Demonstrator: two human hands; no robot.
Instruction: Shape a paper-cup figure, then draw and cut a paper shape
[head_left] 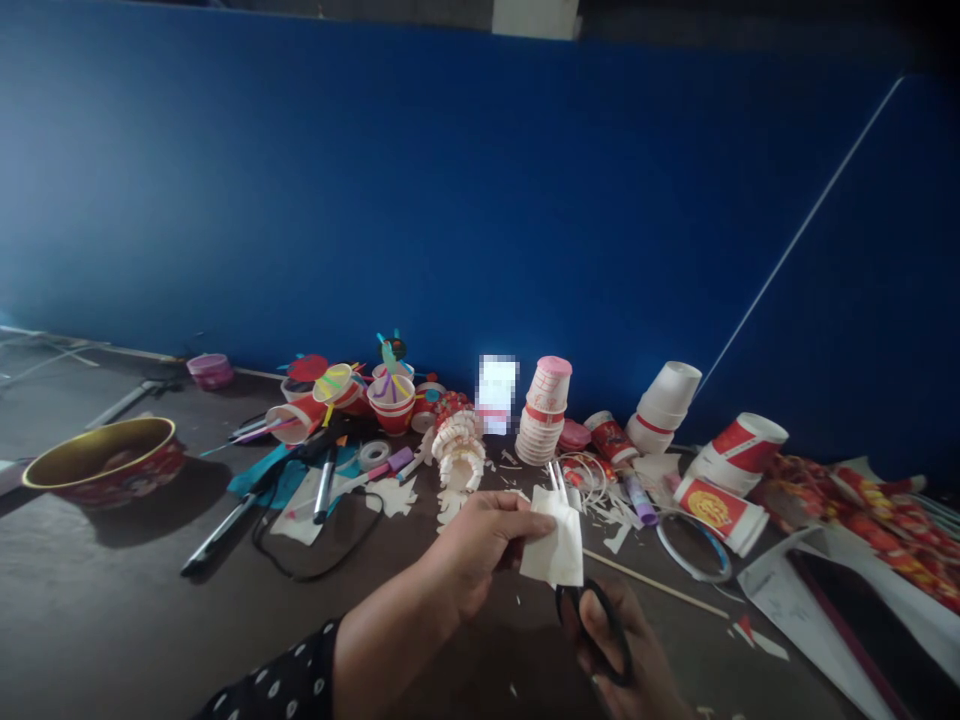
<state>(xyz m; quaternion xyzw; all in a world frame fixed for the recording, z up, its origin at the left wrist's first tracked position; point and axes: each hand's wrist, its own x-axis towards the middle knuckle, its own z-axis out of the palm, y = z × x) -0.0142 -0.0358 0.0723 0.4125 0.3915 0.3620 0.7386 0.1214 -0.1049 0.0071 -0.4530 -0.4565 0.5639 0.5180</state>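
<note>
My left hand (pixel 480 545) pinches a piece of cream-white paper (pixel 561 550) between thumb and fingers, above the dark table. Below and right of it, my right hand (pixel 626 650) grips a pair of scissors (pixel 616 640) by the black handles. The blades pass behind the paper, and their silvery tips show above its top edge. How far the blades stand apart is hard to make out. Beyond the paper lie white paper scraps (pixel 619 538), a purple glue stick (pixel 641 500) and a ruffled white paper craft (pixel 459 455).
Stacked paper cups (pixel 540 440) stand by the blue partition (pixel 480 200), near a bright screen (pixel 495 390). A red-and-gold bowl (pixel 112 470) and markers (pixel 325 485) are left. At right are a tape roll (pixel 694 545), a wooden stick (pixel 660 583) and a dark phone (pixel 874 630).
</note>
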